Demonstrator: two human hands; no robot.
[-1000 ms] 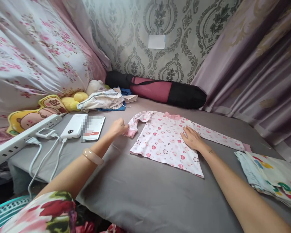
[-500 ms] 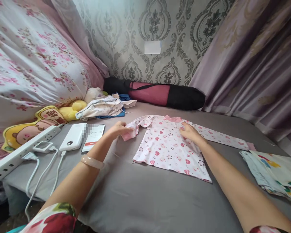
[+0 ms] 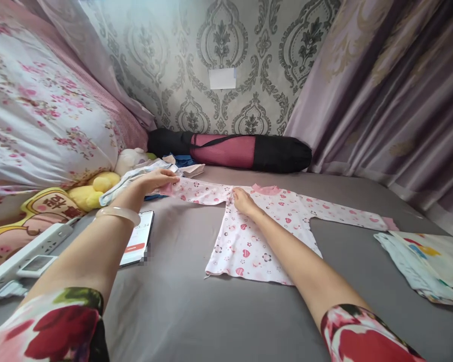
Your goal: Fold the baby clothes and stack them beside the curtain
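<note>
A small white long-sleeved shirt [image 3: 249,241] with pink hearts lies flat on the grey bed sheet [image 3: 196,306], both sleeves stretched out. My left hand [image 3: 156,180] pinches the cuff end of the left sleeve, pulled out straight to the left. My right hand [image 3: 242,200] rests flat on the shirt's left shoulder by the pink collar, fingers stretched out. A pale bangle sits on my left wrist.
A phone [image 3: 138,246] lies under my left forearm, beside a white power strip [image 3: 26,254]. Crumpled clothes [image 3: 136,176] and plush toys [image 3: 90,187] lie at the back left. A black and pink roll bag [image 3: 230,151] lies along the wall. Folded clothes [image 3: 426,266] are stacked at right.
My left hand has pulled the bunched left sleeve out straight to the left. My right hand slid from the shirt's middle to its left shoulder. The view shifted closer and rightward.
</note>
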